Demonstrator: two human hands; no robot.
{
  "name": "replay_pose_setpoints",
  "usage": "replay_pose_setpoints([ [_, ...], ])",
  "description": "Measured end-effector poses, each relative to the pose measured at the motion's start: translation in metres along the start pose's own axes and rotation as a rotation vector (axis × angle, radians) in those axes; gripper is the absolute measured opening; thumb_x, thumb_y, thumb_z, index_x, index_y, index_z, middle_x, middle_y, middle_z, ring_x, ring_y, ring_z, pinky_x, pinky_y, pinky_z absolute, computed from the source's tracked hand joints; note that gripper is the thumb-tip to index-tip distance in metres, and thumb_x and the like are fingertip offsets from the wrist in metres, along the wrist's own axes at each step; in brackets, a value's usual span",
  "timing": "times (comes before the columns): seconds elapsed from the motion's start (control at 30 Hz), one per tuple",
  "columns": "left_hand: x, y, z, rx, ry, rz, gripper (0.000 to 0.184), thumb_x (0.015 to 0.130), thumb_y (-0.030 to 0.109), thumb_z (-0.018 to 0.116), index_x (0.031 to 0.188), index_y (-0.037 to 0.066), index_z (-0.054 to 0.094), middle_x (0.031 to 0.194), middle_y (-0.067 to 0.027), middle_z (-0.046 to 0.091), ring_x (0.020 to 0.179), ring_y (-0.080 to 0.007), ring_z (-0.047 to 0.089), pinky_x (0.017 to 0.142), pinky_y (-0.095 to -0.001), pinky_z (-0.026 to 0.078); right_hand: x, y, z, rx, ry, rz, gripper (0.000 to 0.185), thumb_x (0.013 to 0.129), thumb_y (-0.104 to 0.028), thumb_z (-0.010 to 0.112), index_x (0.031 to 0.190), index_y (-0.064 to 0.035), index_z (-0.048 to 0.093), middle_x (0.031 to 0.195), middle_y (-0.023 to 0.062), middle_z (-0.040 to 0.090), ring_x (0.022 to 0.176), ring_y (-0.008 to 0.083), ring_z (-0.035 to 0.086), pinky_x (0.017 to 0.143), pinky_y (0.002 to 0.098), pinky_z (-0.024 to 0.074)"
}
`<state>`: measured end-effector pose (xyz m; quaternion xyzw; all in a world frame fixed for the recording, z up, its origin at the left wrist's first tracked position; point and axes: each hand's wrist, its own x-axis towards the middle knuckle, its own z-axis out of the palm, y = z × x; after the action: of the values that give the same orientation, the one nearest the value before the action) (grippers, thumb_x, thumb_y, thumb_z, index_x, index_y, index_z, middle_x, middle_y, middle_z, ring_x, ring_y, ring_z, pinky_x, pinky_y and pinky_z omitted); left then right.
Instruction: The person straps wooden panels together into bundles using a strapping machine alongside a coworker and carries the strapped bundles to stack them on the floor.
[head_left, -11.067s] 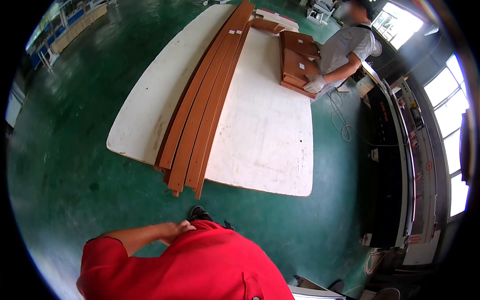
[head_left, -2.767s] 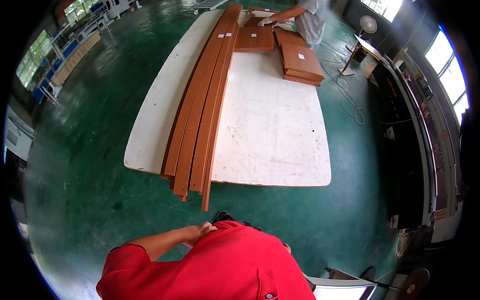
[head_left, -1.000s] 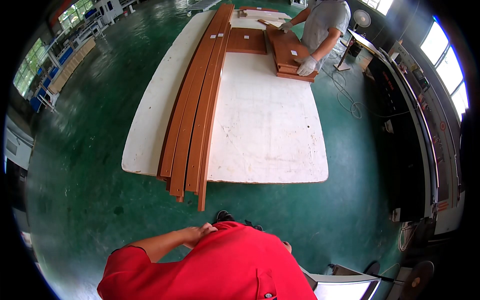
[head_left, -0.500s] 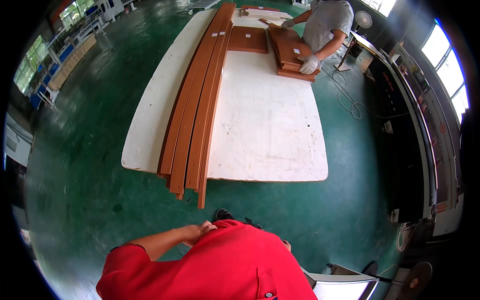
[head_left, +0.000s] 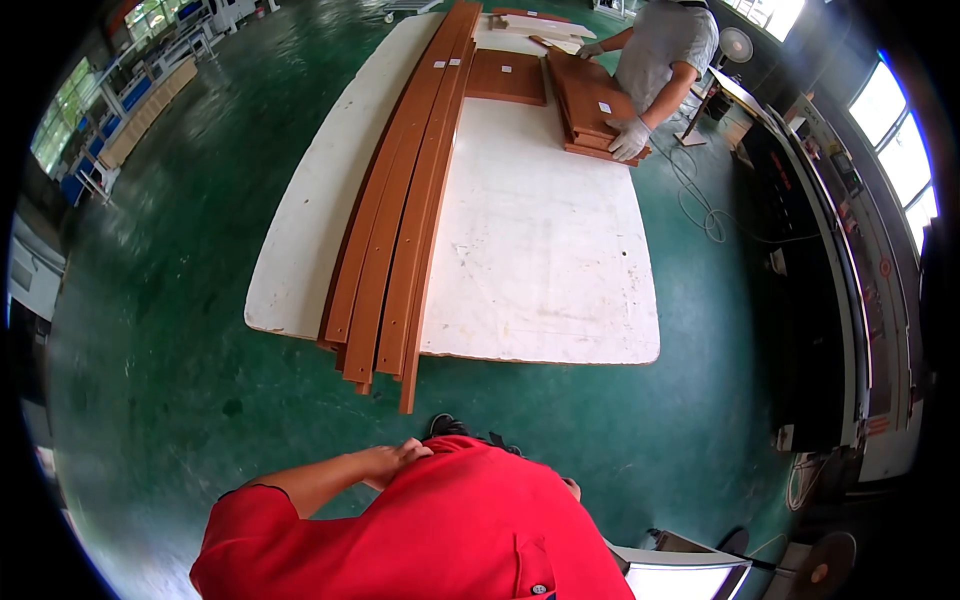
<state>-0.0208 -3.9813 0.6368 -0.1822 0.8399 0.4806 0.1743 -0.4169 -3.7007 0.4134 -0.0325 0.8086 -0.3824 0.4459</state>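
My left hand point(head_left: 398, 460) is at my waist, its fingers curled and closed on the hem of my red shirt point(head_left: 420, 530). Only a sliver of my right hand point(head_left: 571, 487) shows past the shirt's right side; its fingers are hidden. In front of me, long brown boards point(head_left: 390, 230) lie lengthwise on a white table point(head_left: 540, 250), their near ends jutting over its edge. Small white labels sit on their far part. Neither hand touches the boards.
A co-worker point(head_left: 665, 50) in a grey shirt rests gloved hands on a stack of brown panels point(head_left: 592, 95) at the table's far right. Another brown panel point(head_left: 505, 78) lies beside the boards. A loose cable point(head_left: 710, 215) curls on the green floor. A white-topped piece point(head_left: 685, 575) stands at lower right.
The view has shifted slightly, so the table and boards appear a little to the right. My left hand stays at the shirt hem. The co-worker's hands remain on the panels.
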Motion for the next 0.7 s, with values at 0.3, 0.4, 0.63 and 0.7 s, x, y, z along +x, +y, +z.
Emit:
replay_pose_setpoints([
  [0.3, -0.018, 0.011, -0.041, 0.074, -0.047, -0.186, 0.076, 0.076, 0.024, 0.074, 0.139, 0.016, 0.033, 0.133, -0.0137, 0.041, 0.112, -0.0368, 0.055, 0.093, -0.0427, 0.048, -0.015, -0.027, 0.019, -0.035, 0.014, 0.027, 0.019, 0.082, -0.014, 0.064, 0.093, 0.0017, 0.067, 0.078, 0.0086, 0.067, 0.068, 0.0164, 0.064, 0.062, 0.0304, 0.0518],
  [0.4, -0.024, 0.026, -0.085, -0.109, -0.067, -0.245, 0.057, 0.080, 0.023, 0.070, 0.131, 0.013, 0.045, 0.125, -0.0114, 0.051, 0.108, -0.0290, 0.059, 0.088, -0.0382, 0.049, -0.005, -0.022, 0.020, -0.103, -0.034, -0.070, 0.020, 0.082, -0.014, 0.064, 0.094, 0.0019, 0.066, 0.079, 0.0091, 0.067, 0.068, 0.0166, 0.064, 0.063, 0.0304, 0.0521],
  [0.63, -0.002, 0.010, -0.152, 0.048, 0.722, -0.116, 0.042, 0.085, 0.026, 0.066, 0.120, 0.007, 0.051, 0.120, -0.0122, 0.053, 0.102, -0.0290, 0.058, 0.087, -0.0401, 0.048, -0.031, -0.090, 0.042, -0.122, -0.050, 0.000, 0.022, 0.084, -0.014, 0.062, 0.097, 0.0031, 0.065, 0.081, 0.0112, 0.068, 0.070, 0.0184, 0.066, 0.065, 0.0309, 0.0537],
  [0.7, 0.013, -0.009, -0.167, 0.165, 0.876, -0.079, 0.043, 0.086, 0.028, 0.065, 0.120, 0.006, 0.051, 0.125, -0.0140, 0.050, 0.110, -0.0318, 0.053, 0.092, -0.0422, 0.045, -0.035, -0.101, 0.045, -0.124, -0.059, 0.010, 0.023, 0.084, -0.014, 0.062, 0.099, 0.0035, 0.064, 0.082, 0.0118, 0.068, 0.071, 0.0189, 0.066, 0.065, 0.0311, 0.0539],
])
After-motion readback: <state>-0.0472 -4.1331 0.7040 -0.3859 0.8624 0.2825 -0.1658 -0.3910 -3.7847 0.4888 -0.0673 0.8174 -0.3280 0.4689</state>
